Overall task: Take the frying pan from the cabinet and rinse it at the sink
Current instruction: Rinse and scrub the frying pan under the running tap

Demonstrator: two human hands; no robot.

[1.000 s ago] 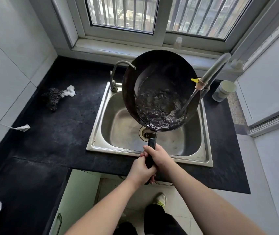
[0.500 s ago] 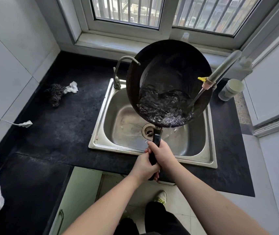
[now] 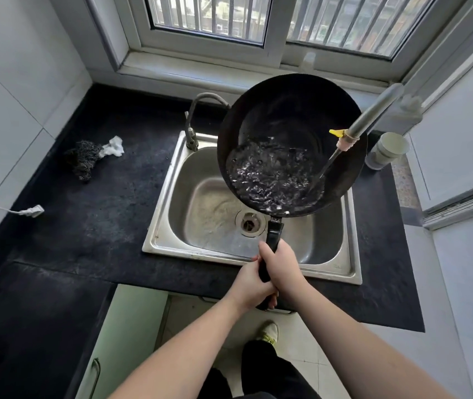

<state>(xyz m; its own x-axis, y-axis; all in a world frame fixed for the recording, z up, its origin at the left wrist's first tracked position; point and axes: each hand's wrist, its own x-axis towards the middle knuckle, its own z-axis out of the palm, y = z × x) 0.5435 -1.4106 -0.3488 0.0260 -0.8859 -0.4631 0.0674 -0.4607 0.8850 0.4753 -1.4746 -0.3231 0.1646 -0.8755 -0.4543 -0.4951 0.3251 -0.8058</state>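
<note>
Since a moment ago the frying pan (image 3: 292,145) has tipped a little flatter, and the pooled water (image 3: 272,177) now spreads wider across its near half. Both hands grip the black handle (image 3: 272,240): the right hand (image 3: 279,269) wraps it higher, nearer the pan, and the left hand (image 3: 251,286) clasps the end just below. The pan is held above the right side of the steel sink (image 3: 200,214), under the faucet (image 3: 370,116), whose thin stream lands inside it. Its long axis runs straight away from the person, bowl far, handle near. Pouring out probably means tilting the bowl left toward the drain (image 3: 249,223).
</note>
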